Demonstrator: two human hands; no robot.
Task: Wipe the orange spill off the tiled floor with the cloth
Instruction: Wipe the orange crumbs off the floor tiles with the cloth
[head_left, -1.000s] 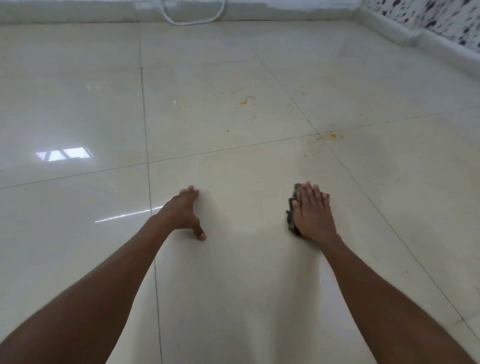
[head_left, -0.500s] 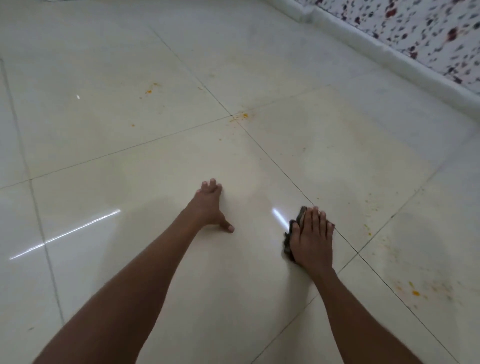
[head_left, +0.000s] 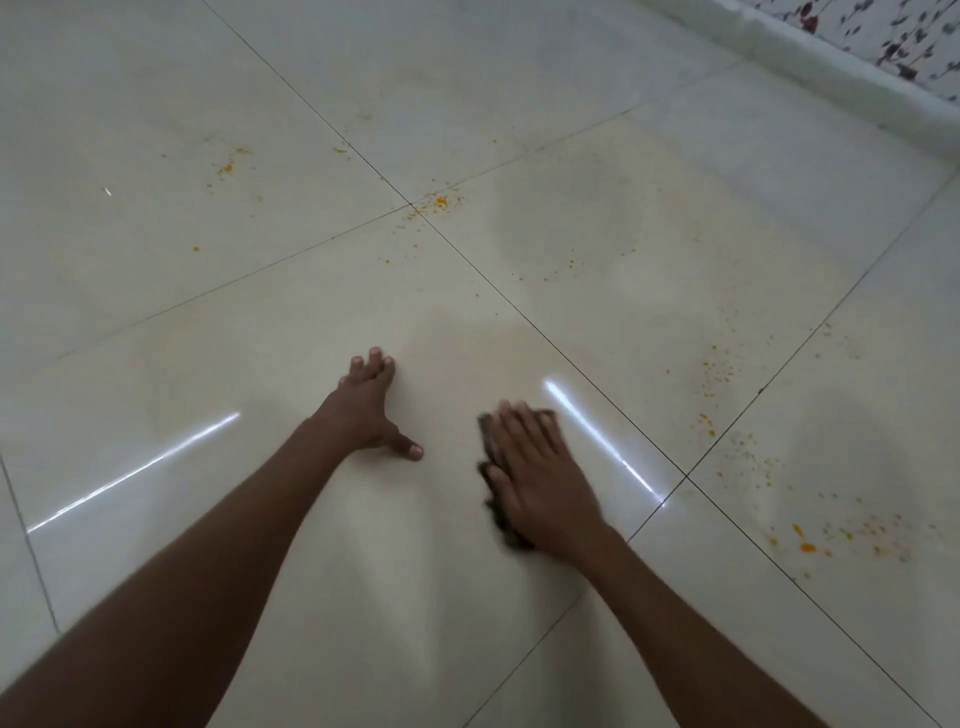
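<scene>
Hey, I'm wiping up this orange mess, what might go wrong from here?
The cloth under your right hand could smear the orange specks into streaks rather than lift them. Specks near the tile joint may lodge in the grout line. Your left hand bears on glossy tile and might slip.

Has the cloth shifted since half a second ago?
Yes. The cloth under the right hand has slid left, away from the diagonal grout line.
</scene>
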